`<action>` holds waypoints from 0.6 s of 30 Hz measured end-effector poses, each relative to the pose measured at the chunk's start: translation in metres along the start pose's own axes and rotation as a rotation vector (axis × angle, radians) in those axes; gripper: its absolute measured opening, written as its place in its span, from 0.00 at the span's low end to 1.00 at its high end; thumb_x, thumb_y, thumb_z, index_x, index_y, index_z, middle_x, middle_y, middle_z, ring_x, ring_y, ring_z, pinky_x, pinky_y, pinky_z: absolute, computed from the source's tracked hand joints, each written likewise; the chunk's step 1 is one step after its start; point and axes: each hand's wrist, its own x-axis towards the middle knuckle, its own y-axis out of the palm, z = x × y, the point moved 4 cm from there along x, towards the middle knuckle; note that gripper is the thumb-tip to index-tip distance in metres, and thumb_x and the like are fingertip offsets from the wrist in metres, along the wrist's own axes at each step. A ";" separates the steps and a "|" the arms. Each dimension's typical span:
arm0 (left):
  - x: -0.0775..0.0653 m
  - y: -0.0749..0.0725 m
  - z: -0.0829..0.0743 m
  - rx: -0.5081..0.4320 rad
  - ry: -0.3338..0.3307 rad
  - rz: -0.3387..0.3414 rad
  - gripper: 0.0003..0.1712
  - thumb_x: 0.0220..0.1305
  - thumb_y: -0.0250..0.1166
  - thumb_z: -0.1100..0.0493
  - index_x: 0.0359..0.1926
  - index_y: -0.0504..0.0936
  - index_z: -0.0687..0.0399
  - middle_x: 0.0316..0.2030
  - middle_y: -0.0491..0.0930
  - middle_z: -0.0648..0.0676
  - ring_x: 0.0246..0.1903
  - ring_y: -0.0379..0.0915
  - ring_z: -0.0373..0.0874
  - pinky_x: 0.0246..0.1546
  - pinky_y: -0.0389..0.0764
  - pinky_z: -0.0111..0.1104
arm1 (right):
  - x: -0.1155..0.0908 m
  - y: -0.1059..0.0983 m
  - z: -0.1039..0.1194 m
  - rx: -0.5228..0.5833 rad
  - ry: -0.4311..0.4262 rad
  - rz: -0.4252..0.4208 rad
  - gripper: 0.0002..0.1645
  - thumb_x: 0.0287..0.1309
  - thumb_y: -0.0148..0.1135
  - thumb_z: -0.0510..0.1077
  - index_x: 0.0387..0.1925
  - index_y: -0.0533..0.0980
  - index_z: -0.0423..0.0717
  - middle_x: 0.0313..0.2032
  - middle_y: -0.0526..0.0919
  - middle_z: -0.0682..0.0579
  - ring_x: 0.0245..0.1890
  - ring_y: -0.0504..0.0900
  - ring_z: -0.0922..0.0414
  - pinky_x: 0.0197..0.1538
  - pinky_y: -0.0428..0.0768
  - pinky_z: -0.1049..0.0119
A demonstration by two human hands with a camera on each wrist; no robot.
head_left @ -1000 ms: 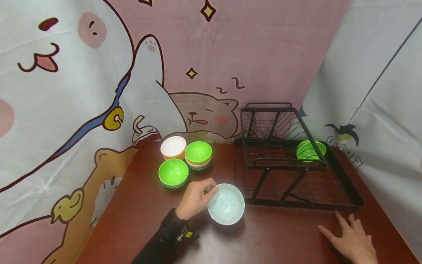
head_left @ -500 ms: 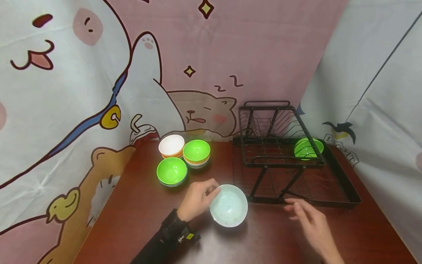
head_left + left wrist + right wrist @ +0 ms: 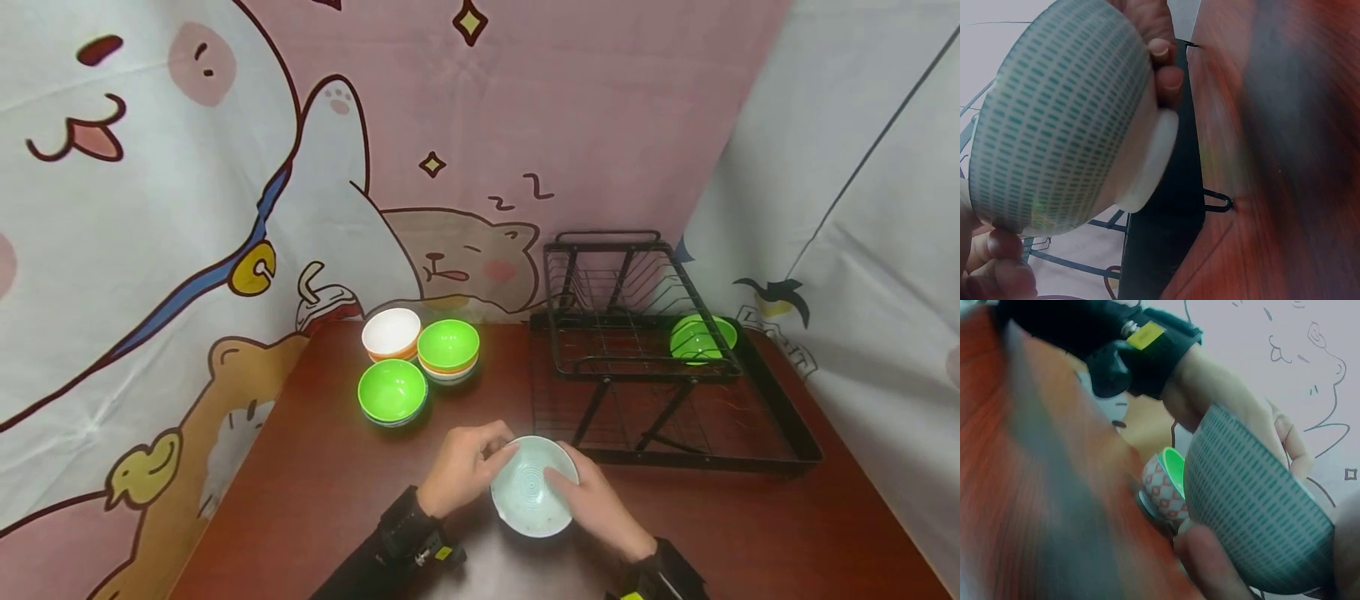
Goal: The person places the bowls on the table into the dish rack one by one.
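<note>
A cartoon-printed backdrop (image 3: 600,100) fills the upper frame in the head view, and the reddish-brown table (image 3: 315,500) spreads across the lower part. The black two-tier dish rack (image 3: 742,463) stands on it, right of centre. Left of centre, three bowl stacks sit close together: one topped by a white bowl (image 3: 392,329), beside it one topped by a light green bowl (image 3: 448,346), and just below them another with a bright green bowl (image 3: 392,392) on top.

At lower centre, the left hand (image 3: 462,467) pinches the rim of the pale bowl (image 3: 531,490) at its left edge, thumb and fingers drawn together. The right hand (image 3: 602,504) grips the opposite side, its thumb inside and its fingers round the outside. That bowl is held off the table; the left wrist view shows green dashes on its outside. A smaller-looking green bowl (image 3: 688,343) shows at the rack's right rear; its tier is unclear.
</note>
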 end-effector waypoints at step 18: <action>0.009 -0.005 0.052 0.120 -0.020 0.177 0.25 0.78 0.53 0.39 0.67 0.78 0.39 0.59 0.83 0.46 0.57 0.79 0.42 0.58 0.80 0.46 | -0.017 -0.066 -0.001 -0.138 0.028 -0.102 0.26 0.75 0.55 0.39 0.69 0.69 0.33 0.59 0.79 0.33 0.54 0.81 0.47 0.49 0.83 0.63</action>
